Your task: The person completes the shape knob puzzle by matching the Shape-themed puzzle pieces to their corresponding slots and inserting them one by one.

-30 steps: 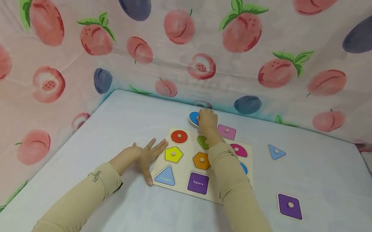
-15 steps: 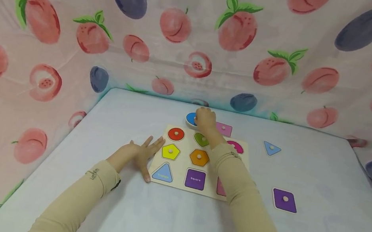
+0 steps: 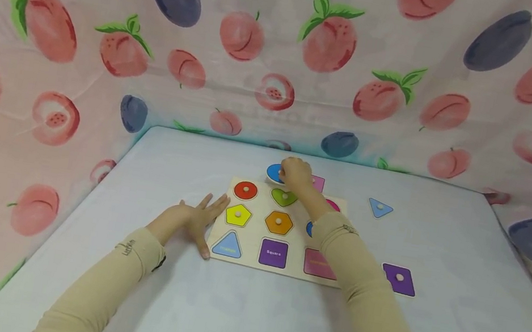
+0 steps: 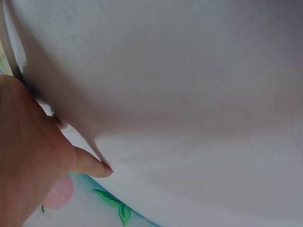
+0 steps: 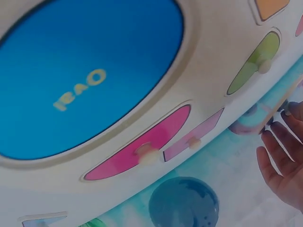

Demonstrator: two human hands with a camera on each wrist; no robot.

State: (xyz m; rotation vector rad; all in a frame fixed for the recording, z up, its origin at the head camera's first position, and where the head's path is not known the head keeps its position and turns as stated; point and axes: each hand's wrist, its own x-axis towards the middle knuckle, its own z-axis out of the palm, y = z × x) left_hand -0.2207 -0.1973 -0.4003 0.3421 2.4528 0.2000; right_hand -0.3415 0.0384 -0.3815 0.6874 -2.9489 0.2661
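Observation:
My right hand (image 3: 297, 174) pinches a blue oval puzzle piece (image 3: 273, 172) just past the far edge of a cream shape board (image 3: 256, 233); its fingers cover the knob. The oval's pale edge shows. In the right wrist view the curled fingers (image 5: 278, 163) appear at the right edge. My left hand (image 3: 197, 221) lies with spread fingers against the board's left edge. Seated in the board are a red circle (image 3: 245, 190), green heart (image 3: 283, 197), yellow pentagon (image 3: 237, 216), orange hexagon (image 3: 279, 223) and magenta semicircle (image 5: 142, 146). A blue recess marked Oval (image 5: 94, 80) lies under the right forearm.
Loose on the white table (image 3: 204, 306) are a pink rectangle (image 3: 318, 183) partly behind the right hand, a light blue triangle (image 3: 380, 208) and a purple square (image 3: 401, 280). Triangle (image 3: 228, 245), square (image 3: 273, 254) and rectangle (image 3: 317, 264) recesses line the near row. A fruit-print cloth (image 3: 256, 90) hangs behind.
The right hand with the oval has shifted slightly right and nearer, now covering more of the pink rectangle. The whole view has drifted. The left hand stays at the board's edge.

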